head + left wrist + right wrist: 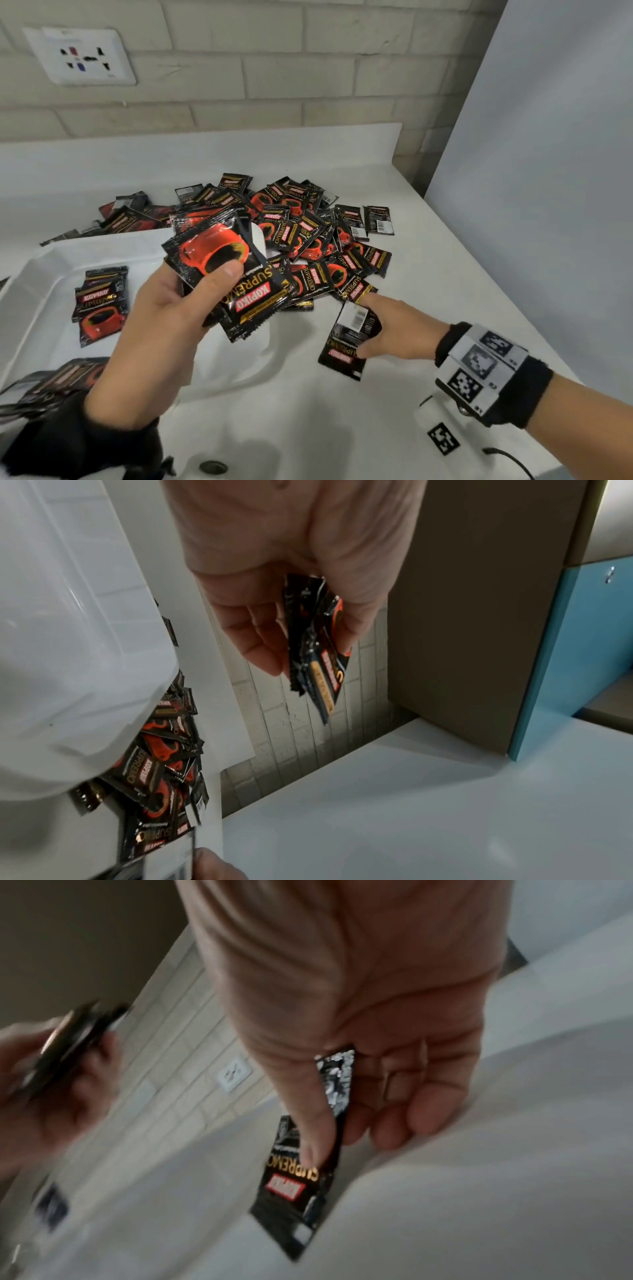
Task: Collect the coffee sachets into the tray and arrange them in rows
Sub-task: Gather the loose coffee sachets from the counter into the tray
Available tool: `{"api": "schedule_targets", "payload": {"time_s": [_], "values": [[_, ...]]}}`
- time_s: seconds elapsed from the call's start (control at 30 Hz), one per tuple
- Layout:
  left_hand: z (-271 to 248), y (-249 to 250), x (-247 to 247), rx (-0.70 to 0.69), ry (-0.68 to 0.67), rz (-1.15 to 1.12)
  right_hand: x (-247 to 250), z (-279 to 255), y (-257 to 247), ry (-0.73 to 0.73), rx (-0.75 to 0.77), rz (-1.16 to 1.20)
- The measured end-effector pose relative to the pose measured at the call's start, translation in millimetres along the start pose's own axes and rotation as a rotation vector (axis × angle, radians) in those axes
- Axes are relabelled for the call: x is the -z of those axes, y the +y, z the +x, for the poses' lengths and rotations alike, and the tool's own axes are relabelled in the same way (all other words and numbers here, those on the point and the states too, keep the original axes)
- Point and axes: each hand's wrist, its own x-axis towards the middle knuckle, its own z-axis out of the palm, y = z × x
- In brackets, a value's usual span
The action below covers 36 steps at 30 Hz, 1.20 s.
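The left hand (164, 329) is raised over the white tray (41, 267), thumb pressed on top and fingers curled beneath a small fanned stack of Kopiko Supremo coffee sachets (239, 274), their printed red cups facing up; the left wrist view shows the same bunch (315, 642) clamped between thumb and fingers. The right hand (394, 329) is low over the white counter (445, 274), pinching a single sachet (349, 339) between thumb and fingers with the index finger stretched forward toward the heap (the right wrist view, though blurred, shows the thumb lying along the sachet's (308, 1164) black face). That sachet shows its back, with a white barcode patch. The main heap of loose sachets (308, 233) lies on the counter just beyond the tray's far right corner, some face up, some face down, several overlapping the tray's edge. Inside the tray a short stack of sachets (101, 305) sits toward its left part, and more blurred sachets (58, 380) lie at the near left edge. A wall socket (85, 58) is set in the brick-pattern wall behind the counter.
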Motion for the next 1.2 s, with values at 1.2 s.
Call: {"api": "schedule_targets", "payload": {"time_s": [1.2], "values": [[7.9, -11.5, 12.4, 0.223, -0.212, 0.270, 51.8, 15.9, -4.9, 0.414, -0.040, 0.375]]}}
